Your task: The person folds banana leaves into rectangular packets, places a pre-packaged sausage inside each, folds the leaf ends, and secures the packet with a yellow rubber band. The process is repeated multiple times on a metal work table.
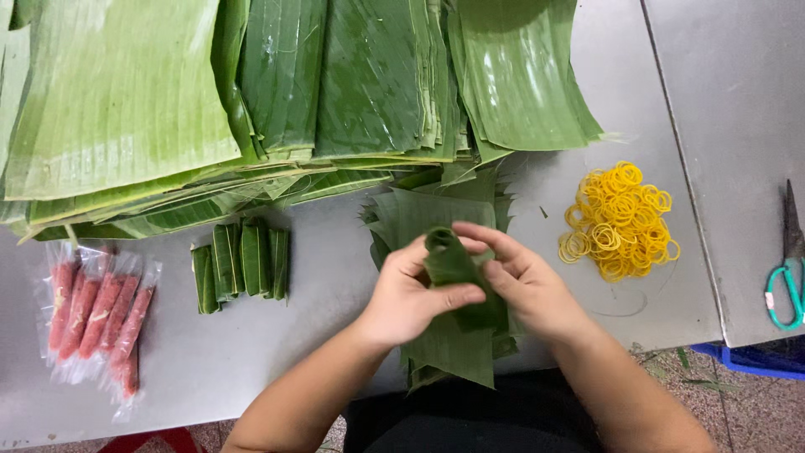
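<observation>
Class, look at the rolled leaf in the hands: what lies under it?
Under the rolled leaf lies a stack of cut leaf pieces on the grey table. The roll's contents are covered.

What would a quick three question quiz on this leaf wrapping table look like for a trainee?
1. True or false: both hands are on the rolled leaf.
2. Which lies nearest the right hand? A) scissors B) yellow rubber bands C) red sausages in clear wrap
3. Fill in: the finished leaf bundles lie on the table between the red sausages and the ____ of cut leaves under the hands.

Key
1. True
2. B
3. Stack
</observation>
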